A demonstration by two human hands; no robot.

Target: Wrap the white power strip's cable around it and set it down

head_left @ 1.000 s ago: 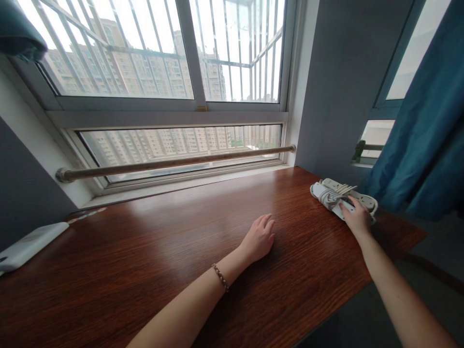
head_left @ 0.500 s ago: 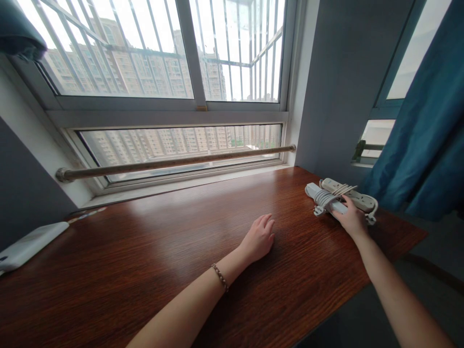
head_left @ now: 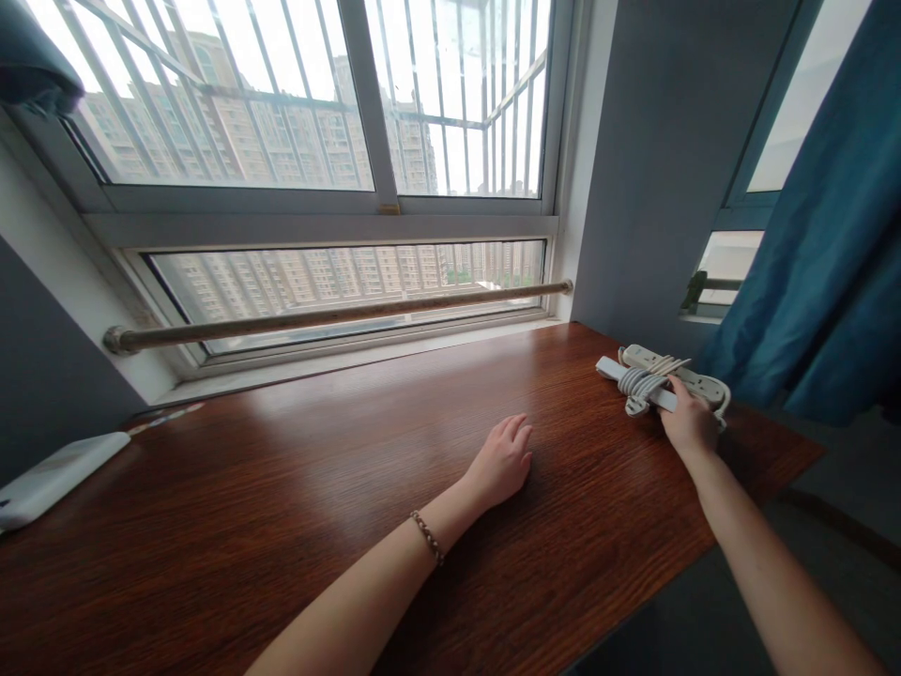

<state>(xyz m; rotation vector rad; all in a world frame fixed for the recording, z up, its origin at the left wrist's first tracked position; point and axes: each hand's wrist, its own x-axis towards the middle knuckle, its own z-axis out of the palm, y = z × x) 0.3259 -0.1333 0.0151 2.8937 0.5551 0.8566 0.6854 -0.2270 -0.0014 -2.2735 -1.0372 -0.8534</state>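
Two power strips lie at the right end of the brown wooden table point(head_left: 316, 488). The nearer white power strip point(head_left: 611, 369) has its cord wound around its middle, and its plug point(head_left: 637, 406) hangs at the near side. My right hand point(head_left: 690, 422) grips the near end of this strip, its thumb and fingers closed around it. Behind it is a cream power strip point(head_left: 704, 385) with its own cord looped at the right end. My left hand point(head_left: 499, 460) rests on the tabletop with fingers loosely stretched, holding nothing. A beaded bracelet point(head_left: 427, 538) circles the left wrist.
A white flat device point(head_left: 63, 479) lies at the table's left edge. Beyond the table is a window with a metal rail point(head_left: 352, 317) across it. A blue curtain point(head_left: 795, 282) hangs at the right. The table's front edge runs diagonally at lower right.
My right hand has tilted and turned the nearer power strip slightly, and its plug has swung to the right. My left hand stays in place.
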